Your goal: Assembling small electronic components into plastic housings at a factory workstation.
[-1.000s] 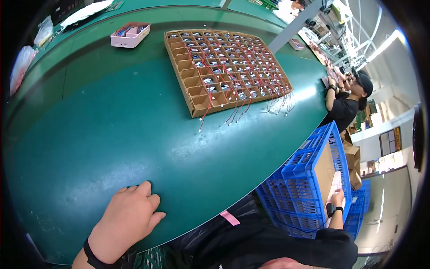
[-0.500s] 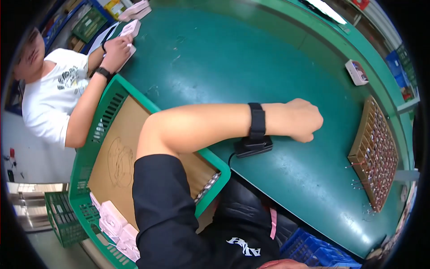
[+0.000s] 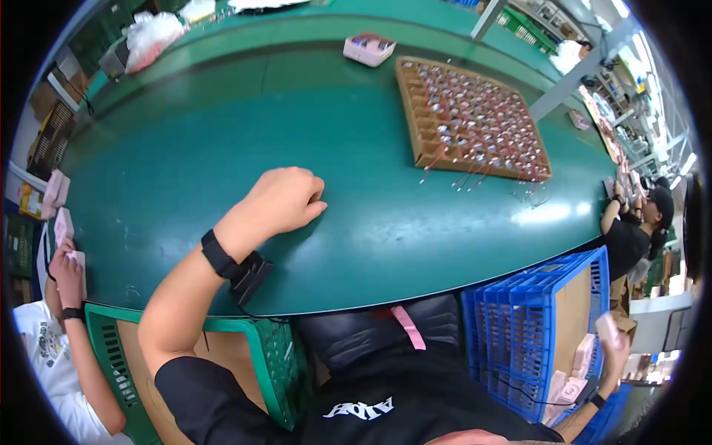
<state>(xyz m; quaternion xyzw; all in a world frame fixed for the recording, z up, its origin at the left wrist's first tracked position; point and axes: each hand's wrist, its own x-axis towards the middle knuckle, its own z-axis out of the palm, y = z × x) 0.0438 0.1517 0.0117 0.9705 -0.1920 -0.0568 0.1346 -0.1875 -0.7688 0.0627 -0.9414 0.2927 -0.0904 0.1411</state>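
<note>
My left hand [image 3: 283, 199], with a black band and small device on the wrist, rests closed in a loose fist on the green tabletop [image 3: 356, 245]. Nothing shows in its fingers. Out at the far right, my right hand [image 3: 616, 357] grips a pale pink plastic piece [image 3: 607, 328], held above the edge of a blue crate [image 3: 512, 326]. Several similar pink plastic pieces [image 3: 572, 389] lie in that crate against a brown cardboard sheet [image 3: 573, 300].
Ahead, a cardboard tray [image 3: 417, 141] holds many small wired parts. Beside it stands a small pink box [image 3: 368, 50]. A green crate [image 3: 256, 348] sits at my lower left. One co-worker [image 3: 52, 348] handles pink pieces at left; another person [image 3: 630, 241] is at far right.
My view has swung right, bringing the blue crate and my right hand with the pink piece into sight. My left hand is still in a fist over the table.
</note>
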